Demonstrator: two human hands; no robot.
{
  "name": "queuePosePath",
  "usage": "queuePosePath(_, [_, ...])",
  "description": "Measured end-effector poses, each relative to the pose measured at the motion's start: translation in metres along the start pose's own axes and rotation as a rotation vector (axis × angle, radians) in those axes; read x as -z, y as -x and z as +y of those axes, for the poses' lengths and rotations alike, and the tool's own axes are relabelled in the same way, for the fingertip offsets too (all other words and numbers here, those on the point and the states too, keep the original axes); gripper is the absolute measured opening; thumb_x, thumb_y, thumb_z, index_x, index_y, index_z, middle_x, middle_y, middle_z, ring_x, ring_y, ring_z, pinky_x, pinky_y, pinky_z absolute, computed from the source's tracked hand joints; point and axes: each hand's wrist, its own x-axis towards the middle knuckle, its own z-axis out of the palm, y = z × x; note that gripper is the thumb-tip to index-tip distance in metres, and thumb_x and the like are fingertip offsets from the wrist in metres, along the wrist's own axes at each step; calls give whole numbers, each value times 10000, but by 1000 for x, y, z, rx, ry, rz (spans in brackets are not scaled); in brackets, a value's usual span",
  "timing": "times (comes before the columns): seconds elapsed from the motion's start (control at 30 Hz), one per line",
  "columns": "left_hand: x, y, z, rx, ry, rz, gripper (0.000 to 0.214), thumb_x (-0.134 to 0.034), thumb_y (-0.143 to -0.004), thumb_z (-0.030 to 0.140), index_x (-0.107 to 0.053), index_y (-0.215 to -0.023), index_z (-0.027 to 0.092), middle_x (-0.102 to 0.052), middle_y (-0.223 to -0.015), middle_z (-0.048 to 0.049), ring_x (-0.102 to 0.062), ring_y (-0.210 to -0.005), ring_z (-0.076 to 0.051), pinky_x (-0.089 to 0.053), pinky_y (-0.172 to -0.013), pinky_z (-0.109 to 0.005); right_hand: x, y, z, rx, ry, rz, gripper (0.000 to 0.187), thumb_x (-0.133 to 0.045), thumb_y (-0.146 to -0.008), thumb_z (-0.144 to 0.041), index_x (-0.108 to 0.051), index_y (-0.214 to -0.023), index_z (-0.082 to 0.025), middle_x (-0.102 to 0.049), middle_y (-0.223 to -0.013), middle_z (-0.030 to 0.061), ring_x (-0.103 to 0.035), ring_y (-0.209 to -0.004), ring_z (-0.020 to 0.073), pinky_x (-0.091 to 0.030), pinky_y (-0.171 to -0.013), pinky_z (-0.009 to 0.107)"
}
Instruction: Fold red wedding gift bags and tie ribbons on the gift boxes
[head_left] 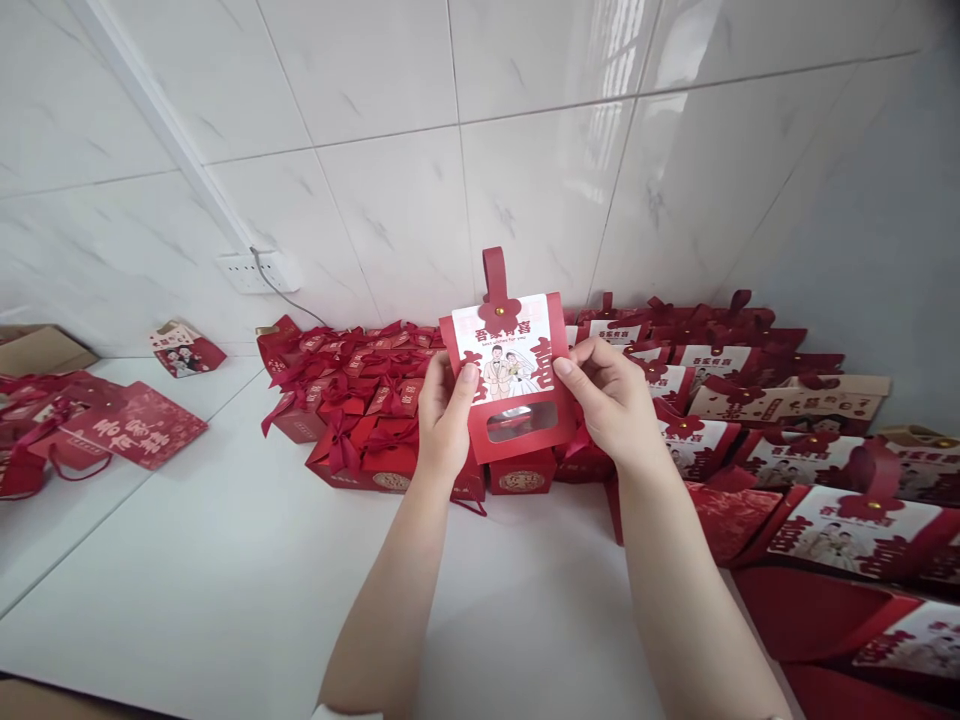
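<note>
A red wedding gift box [510, 350] is held up in front of me. Its white front shows a cartoon bride and groom, with a flower-shaped clasp, a strap handle on top and a clear oval window low down. My left hand [444, 410] grips its left edge, thumb on the front. On the right edge, my right hand [611, 400] pinches it between thumb and fingers; those behind the box are hidden. Just below and behind it stand red ribboned boxes [356, 455] with gold emblems.
Rows of similar wedding boxes [832, 535] fill the right of the white table [225, 560]. More red boxes and bags [142, 425] lie at the left, near a small box [185, 348]. A wall socket [259, 272] with a cable sits on the tiled wall behind.
</note>
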Motion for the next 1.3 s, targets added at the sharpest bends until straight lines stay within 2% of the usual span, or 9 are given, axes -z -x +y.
queuePosePath(0.1, [-1, 0, 1, 18, 12, -14, 308, -670, -920, 450, -646, -1161, 259, -712, -1180, -73, -703, -1085, -238, -598, -867, -341, 0, 0, 0, -23, -83, 2, 191, -714, -895, -397, -629, -828, -240, -638, -791, -6, -564, -707, 141, -466, -658, 291])
queuePosePath(0.23, [-2, 0, -1, 23, 32, -14, 281, -670, -923, 445, -649, -1136, 263, -720, -1165, -61, -692, -1121, -236, -598, -883, -331, -2, -1, 2, -56, -200, 15, 134, -747, -871, -380, -685, -918, -271, -709, -951, 12, -657, -867, 168, -552, -814, 327])
queuePosePath(0.37, [0, 0, 0, 25, 43, -52, 245, -651, -937, 443, -656, -1104, 264, -725, -1153, -50, -691, -1124, -228, -593, -900, -332, -5, -1, 2, -67, -196, 149, 311, -776, -847, -396, -672, -1131, -324, -684, -1237, 19, -643, -1135, 189, -536, -984, 350])
queuePosePath(0.43, [1, 0, 2, 45, 47, -104, 254, -647, -939, 442, -655, -1116, 261, -723, -1160, -57, -692, -1122, -233, -594, -901, -343, -5, 0, 2, -90, -230, 155, 340, -742, -874, -429, -663, -1192, -340, -677, -1296, 18, -637, -1192, 202, -534, -1010, 369])
queuePosePath(0.57, [3, 0, 5, 72, 63, -148, 281, -653, -933, 443, -653, -1138, 251, -721, -1157, -67, -693, -1115, -246, -595, -904, -365, -5, 2, -1, -131, -277, 54, 176, -668, -921, -468, -720, -978, -310, -766, -1000, 6, -728, -913, 208, -603, -806, 377])
queuePosePath(0.7, [4, 0, 6, 73, 62, -142, 257, -664, -925, 438, -652, -1088, 240, -724, -1149, -63, -695, -1108, -247, -590, -917, -369, -7, 3, -1, -103, -218, 104, 184, -680, -913, -463, -723, -887, -286, -750, -856, -12, -694, -749, 169, -581, -709, 326])
queuePosePath(0.87, [3, 1, 4, 76, 56, -154, 301, -666, -925, 432, -644, -1170, 259, -725, -1157, -65, -697, -1103, -243, -594, -907, -365, -10, 2, 1, -81, -179, 183, 192, -700, -896, -468, -708, -862, -279, -712, -801, -16, -631, -712, 152, -521, -655, 284])
queuePosePath(1.13, [1, 2, 6, 90, -12, -203, 320, -691, -897, 460, -647, -1149, 266, -726, -1183, -74, -723, -1035, -240, -614, -841, -352, -15, 3, 2, -57, -137, 289, 244, -663, -904, -497, -647, -834, -264, -673, -806, 8, -623, -736, 185, -519, -686, 325])
queuePosePath(1.3, [2, 1, 6, 63, -35, -178, 342, -666, -903, 498, -669, -1146, 258, -736, -1162, -84, -717, -1043, -243, -605, -849, -352, -13, 3, 2, -82, -136, 249, 249, -639, -921, -496, -629, -829, -264, -682, -819, 10, -636, -752, 192, -528, -696, 332])
